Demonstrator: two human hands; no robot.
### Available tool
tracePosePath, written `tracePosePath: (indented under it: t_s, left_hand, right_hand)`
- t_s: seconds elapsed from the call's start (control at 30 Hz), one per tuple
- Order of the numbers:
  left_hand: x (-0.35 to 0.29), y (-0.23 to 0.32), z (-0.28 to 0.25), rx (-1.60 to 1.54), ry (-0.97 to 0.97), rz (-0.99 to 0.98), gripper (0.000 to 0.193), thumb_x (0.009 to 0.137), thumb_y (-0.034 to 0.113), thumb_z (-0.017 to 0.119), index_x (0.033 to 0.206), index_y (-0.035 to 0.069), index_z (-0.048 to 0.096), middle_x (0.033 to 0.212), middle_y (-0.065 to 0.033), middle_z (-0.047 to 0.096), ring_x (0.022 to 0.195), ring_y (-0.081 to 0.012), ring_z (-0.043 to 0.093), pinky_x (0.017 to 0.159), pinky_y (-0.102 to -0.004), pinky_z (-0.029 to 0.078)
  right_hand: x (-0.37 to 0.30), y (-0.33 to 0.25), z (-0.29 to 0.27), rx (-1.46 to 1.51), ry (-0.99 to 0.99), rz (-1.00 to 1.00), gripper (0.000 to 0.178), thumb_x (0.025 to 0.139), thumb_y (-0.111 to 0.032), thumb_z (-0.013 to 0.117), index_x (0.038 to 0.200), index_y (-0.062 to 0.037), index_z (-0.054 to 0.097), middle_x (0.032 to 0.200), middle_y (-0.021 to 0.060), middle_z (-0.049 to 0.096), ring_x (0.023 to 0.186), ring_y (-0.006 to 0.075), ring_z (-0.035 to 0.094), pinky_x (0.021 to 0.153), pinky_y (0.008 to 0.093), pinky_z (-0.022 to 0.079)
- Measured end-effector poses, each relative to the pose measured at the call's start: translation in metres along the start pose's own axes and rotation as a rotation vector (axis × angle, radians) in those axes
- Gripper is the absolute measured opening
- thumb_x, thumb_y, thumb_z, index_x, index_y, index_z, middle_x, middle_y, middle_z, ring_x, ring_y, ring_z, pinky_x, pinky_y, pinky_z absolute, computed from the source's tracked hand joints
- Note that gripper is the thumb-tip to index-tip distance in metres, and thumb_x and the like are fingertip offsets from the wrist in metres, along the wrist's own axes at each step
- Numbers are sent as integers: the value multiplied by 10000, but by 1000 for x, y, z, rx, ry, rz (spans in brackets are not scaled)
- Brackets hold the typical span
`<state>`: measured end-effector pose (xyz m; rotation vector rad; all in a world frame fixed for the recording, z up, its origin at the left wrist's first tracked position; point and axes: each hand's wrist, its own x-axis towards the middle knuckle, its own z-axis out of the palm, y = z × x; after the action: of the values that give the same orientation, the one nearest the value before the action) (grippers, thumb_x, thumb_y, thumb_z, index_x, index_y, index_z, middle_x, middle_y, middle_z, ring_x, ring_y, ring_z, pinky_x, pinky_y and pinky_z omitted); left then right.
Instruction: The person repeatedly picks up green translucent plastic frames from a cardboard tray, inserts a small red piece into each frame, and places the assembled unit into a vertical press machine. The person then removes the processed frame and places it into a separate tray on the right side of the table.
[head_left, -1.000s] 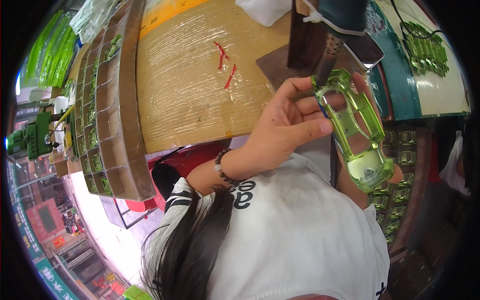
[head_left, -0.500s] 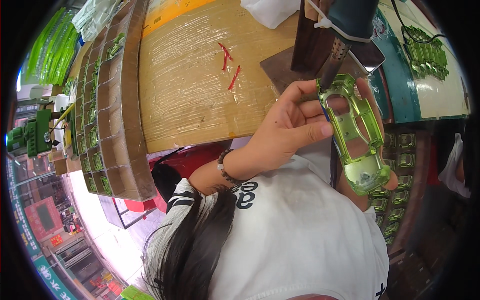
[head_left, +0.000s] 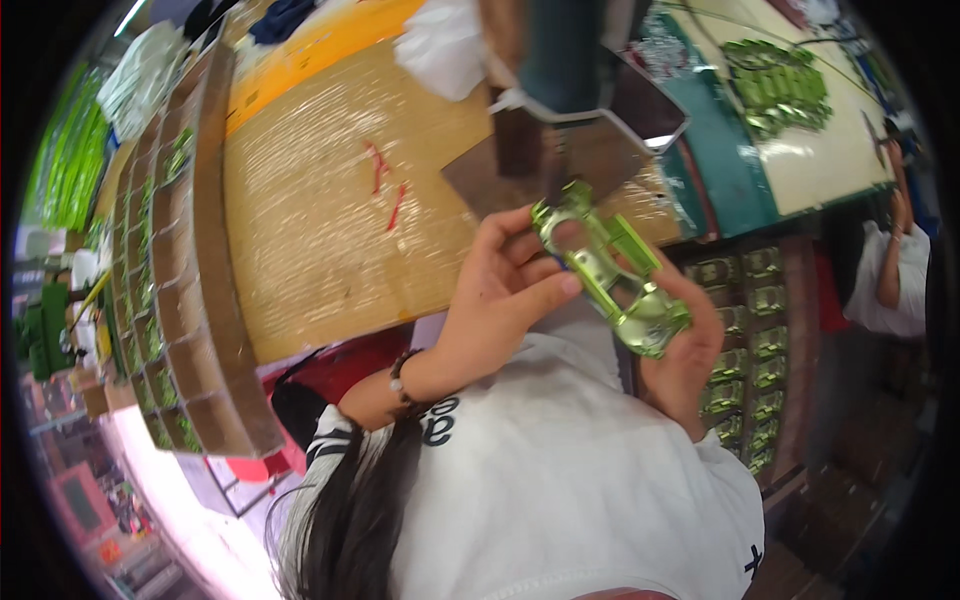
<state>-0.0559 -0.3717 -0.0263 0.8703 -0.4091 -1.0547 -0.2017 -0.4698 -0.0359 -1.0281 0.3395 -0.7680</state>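
A film-covered worktop [head_left: 300, 250] lies ahead of the left hand [head_left: 490, 305], with red strips [head_left: 376, 168] on it. The green part [head_left: 590, 268] is held tilted between both hands: left thumb and fingers pinch its upper left edge; the right hand [head_left: 692, 345] grips its lower right end. The tool [head_left: 565, 60] stands just beyond the left fingertips; contact with the part is unclear. Step in hand, as judged: presenting that end to the tool. The next move calls for steady, two-handed alignment.
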Motion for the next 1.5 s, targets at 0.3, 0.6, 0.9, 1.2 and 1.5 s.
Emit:
tracePosePath:
  t_s: [0.3, 0.6, 0.9, 1.2, 1.5]
  left_hand:
    - [-1, -6, 10, 142, -156, -233, 661, 808, -52, 557, 1348, 30, 184, 1288, -196, 400, 1085, -220, 495, 872, -296, 433]
    - [-30, 26, -16, 566, -658, -252, 556, 817, 74, 593, 1308, 8, 341, 1268, -147, 462, 1153, -206, 453, 969, -337, 361]
    - [-116, 64, -65, 371, -85, -53, 525, 804, 127, 567, 1262, -46, 379, 1242, -190, 476, 1162, -262, 456, 999, -375, 312]
    - [-148, 73, -74, 412, 152, -37, 533, 808, 116, 562, 1279, -40, 365, 1261, -186, 462, 1168, -249, 441, 996, -360, 311]
    - [-224, 154, -84, 1050, 374, 291, 413, 825, 116, 599, 1201, -9, 481, 1138, -114, 555, 1019, -177, 539, 876, -303, 421]
  right_hand:
    - [19, -19, -51, -816, 159, -454, 307, 619, -73, 726, 885, 13, 599, 1036, 184, 599, 927, 221, 588, 801, 310, 458]
    - [174, -51, -117, -1778, 350, -722, 530, 701, -272, 684, 1112, 13, 508, 1021, 190, 552, 952, 323, 511, 831, 388, 417]
    - [204, -62, -129, -2164, 382, -500, 509, 683, -438, 620, 895, 22, 572, 904, 158, 583, 867, 306, 536, 761, 374, 452]
    - [260, -70, -178, -2193, 430, -513, 424, 692, -433, 639, 745, -14, 603, 799, 201, 602, 754, 349, 582, 662, 445, 448]
    - [260, -94, -216, -2357, 456, -196, 678, 808, -595, 443, 961, 46, 600, 922, 253, 609, 869, 409, 585, 744, 471, 474]
